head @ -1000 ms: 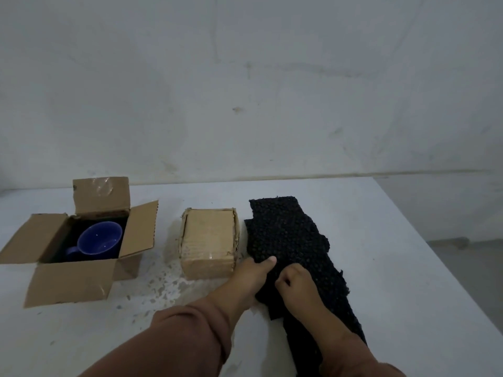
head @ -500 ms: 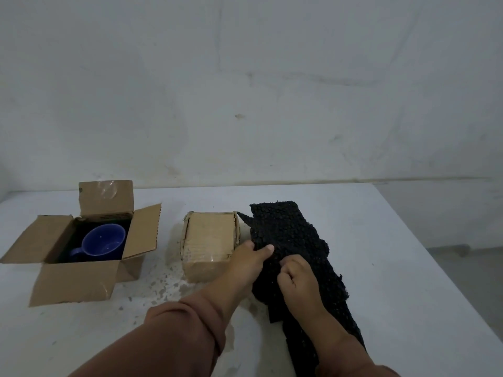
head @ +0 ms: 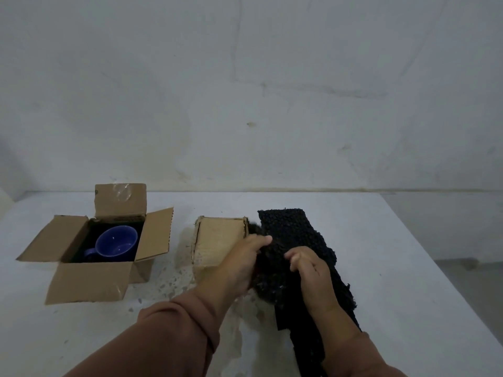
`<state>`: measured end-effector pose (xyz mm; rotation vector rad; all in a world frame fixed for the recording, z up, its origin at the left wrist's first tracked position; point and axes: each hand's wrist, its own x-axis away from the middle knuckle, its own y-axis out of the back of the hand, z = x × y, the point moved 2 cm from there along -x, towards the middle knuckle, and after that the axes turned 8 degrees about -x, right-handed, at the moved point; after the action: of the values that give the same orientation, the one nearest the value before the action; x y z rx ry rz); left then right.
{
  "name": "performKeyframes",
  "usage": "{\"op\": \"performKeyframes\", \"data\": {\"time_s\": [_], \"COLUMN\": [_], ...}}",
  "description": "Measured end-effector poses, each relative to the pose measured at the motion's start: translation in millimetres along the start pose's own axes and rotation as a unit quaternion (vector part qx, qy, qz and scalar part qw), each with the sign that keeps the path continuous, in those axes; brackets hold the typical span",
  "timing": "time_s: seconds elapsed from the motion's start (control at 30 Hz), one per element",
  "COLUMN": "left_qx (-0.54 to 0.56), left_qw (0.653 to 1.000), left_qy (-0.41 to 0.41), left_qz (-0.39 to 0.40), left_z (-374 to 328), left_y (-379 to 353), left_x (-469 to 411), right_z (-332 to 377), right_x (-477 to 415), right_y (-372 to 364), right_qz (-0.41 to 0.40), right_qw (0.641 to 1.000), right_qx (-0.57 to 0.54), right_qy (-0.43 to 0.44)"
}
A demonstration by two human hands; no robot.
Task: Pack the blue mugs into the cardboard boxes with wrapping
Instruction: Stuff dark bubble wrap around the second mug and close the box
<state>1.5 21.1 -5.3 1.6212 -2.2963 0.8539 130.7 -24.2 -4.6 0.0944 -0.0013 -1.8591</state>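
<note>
A blue mug sits on dark wrapping inside an open cardboard box at the left of the table. A second, closed cardboard box stands in the middle. Right of it lies a stack of black bubbly wrapping sheets. My left hand grips the stack's left edge, lifting it beside the closed box. On top of the stack, my right hand pinches the sheets with curled fingers.
The white table ends at an edge on the right, with floor beyond. A plain wall rises behind it. The table top near the closed box is chipped and speckled.
Both hands have moved slightly away from me along the wrapping. The left hand has closed on the stack's left edge and raised it next to the closed box.
</note>
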Motion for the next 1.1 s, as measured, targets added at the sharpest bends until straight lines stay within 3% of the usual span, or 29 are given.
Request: {"op": "performKeyframes", "data": {"time_s": [0.17, 0.23, 0.33, 0.5, 0.6, 0.67, 0.73, 0.87, 0.93, 1.0, 1.03, 1.07, 1.1], "left_qx": [0.074, 0.107, 0.16, 0.18, 0.144, 0.037, -0.056, -0.139, -0.305, -0.522, -0.605, -0.657, -0.679], "left_qw": [0.997, 0.992, 0.981, 0.977, 0.983, 0.977, 0.945, 0.935, 0.875, 0.744, 0.694, 0.668, 0.664], "left_qy": [-0.018, -0.055, -0.106, -0.115, -0.103, -0.126, -0.165, -0.187, -0.175, -0.147, -0.144, -0.157, -0.17], "left_qz": [0.017, 0.04, 0.043, -0.002, -0.052, -0.17, -0.278, -0.269, -0.334, -0.389, -0.361, -0.312, -0.261], "left_z": [-39, -56, -77, -85, -90, -95, -98, -101, -112, -124, -129, -134, -139], "left_y": [32, 52, 93, 170, 202, 226, 250, 284, 288, 285, 281, 276, 272], "left_x": [18, 30, 44, 74, 99, 111, 118, 131, 139, 145, 146, 146, 146], "right_z": [9, 12, 21, 46, 55, 58, 67, 81, 89, 98, 105, 113, 121], "right_x": [-15, -20, -25, -19, -12, -13, -10, -12, -11, -11, -11, -10, -9], "right_y": [-4, -13, -44, -108, -147, -167, -185, -214, -231, -247, -255, -262, -269], "right_qz": [-0.108, -0.11, -0.026, 0.139, 0.106, 0.088, 0.117, 0.142, 0.116, 0.102, 0.1, 0.1, 0.104], "right_qw": [0.991, 0.993, 0.974, 0.928, 0.929, 0.956, 0.973, 0.977, 0.961, 0.946, 0.939, 0.932, 0.926], "right_qx": [0.07, 0.019, -0.116, -0.175, -0.22, -0.166, -0.089, 0.155, 0.247, 0.288, 0.298, 0.304, 0.308], "right_qy": [0.032, -0.048, -0.191, -0.297, -0.279, -0.225, -0.175, -0.034, 0.053, 0.112, 0.14, 0.168, 0.191]}}
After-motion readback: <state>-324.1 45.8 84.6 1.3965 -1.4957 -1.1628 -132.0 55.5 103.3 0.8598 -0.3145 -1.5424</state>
